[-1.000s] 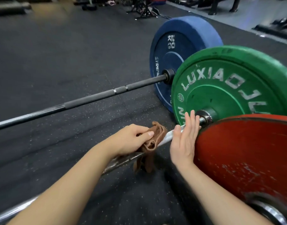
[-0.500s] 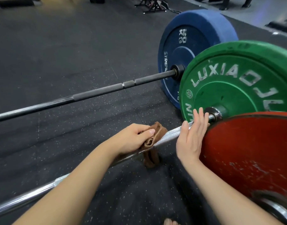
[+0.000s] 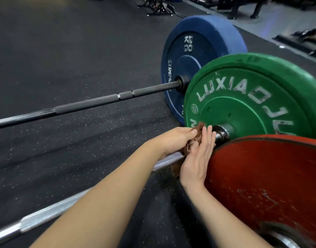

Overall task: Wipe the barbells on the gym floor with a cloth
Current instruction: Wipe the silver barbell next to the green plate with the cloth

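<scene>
Two bars come in from the left edge of my feed, both lying on the speckled black gym floor (image 3: 64,51). The dark barbell (image 3: 92,104) is further back and the chrome barbell (image 3: 39,219) is closer to me, partly hidden under my left forearm.

Following the chrome one rightward, my left hand (image 3: 173,140) is curled over the bar with a brown cloth (image 3: 199,127) bunched in its grip. The cloth is wrapped on the bar just short of the collar (image 3: 220,133), and a bit of it hangs down below the bar.

Right next to it is my right hand (image 3: 196,161), flat and relaxed with the fingers straight and pointing up, holding nothing. It's touching the cloth on one side and sitting just in front of the red plate on the other. Can't tell if the palm actually presses on the bar.

Over on the right are the plates. The blue plate (image 3: 198,56) is on the dark barbell at the back, and the green plate (image 3: 252,104) marked LUXIAO is on the chrome barbell. A scuffed red plate (image 3: 270,176) sits closest to me and covers the lower part of the green one.
</scene>
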A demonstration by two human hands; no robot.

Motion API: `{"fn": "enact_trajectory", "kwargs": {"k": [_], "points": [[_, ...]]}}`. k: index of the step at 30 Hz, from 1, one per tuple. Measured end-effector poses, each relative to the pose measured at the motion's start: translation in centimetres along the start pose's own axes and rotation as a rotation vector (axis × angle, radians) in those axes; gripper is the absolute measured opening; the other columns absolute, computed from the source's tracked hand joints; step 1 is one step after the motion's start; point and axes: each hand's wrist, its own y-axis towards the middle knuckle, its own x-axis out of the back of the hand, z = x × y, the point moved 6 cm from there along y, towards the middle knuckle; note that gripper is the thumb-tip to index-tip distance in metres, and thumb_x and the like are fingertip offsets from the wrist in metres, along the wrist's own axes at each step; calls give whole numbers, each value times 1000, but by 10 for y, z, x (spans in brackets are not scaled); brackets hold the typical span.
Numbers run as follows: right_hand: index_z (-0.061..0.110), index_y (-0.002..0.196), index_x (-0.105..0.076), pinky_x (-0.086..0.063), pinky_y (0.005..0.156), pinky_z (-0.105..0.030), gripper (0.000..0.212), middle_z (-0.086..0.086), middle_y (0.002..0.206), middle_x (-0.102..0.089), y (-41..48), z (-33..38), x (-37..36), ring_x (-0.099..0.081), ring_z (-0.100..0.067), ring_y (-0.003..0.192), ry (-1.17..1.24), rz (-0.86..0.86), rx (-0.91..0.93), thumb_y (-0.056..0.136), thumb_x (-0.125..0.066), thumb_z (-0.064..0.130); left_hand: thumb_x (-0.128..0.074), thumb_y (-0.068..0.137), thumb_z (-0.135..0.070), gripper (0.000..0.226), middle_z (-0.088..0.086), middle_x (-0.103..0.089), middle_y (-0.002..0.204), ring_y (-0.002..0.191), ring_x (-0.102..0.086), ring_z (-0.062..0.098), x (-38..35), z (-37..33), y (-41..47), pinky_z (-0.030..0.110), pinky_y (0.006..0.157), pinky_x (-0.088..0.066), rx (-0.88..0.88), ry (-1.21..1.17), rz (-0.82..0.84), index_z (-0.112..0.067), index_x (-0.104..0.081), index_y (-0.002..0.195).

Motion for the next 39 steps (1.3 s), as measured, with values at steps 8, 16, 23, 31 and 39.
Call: {"fn": "enact_trajectory", "kwargs": {"k": [8,16,23,31,39], "points": [[8,160,-20,-1,127,-34,65,-5,170,-8,2,2,0,-2,-19,157,-37,13,13,108,-14,47,-47,110,-26,34,5,-77,109,99,-70,14,-1,7,3,27,95,-51,30,-104,-20,-6,-73,118],[4,160,-20,1,126,-31,67,-6,170,-5,1,5,0,2,-18,157,-28,31,-8,107,-18,45,-55,106,-20,27,4,-73,88,70,-63,6,33,16,-35,14,68,-48,25,-56,-52,-5,-75,98],[5,159,-23,-3,127,-34,69,-5,170,-11,2,6,2,-4,-18,157,-43,6,-11,107,-13,50,-52,107,-20,25,6,-76,95,81,-70,10,15,10,-15,18,75,-55,3,-195,-15,-8,-74,107],[5,158,-25,-9,127,-44,61,-6,170,-12,5,4,4,-7,-17,157,73,-30,-34,106,-25,37,-53,107,-31,26,-17,-73,88,75,-66,-8,-9,-13,20,6,71,-51,53,-64,-19,-21,-72,121],[3,158,-25,-3,127,-37,70,-8,170,-9,4,8,3,-3,-21,157,38,-10,-21,106,-20,50,-59,103,-25,27,13,-77,112,106,-72,25,27,7,-22,36,103,-53,67,-83,-3,-7,-77,112]]}}
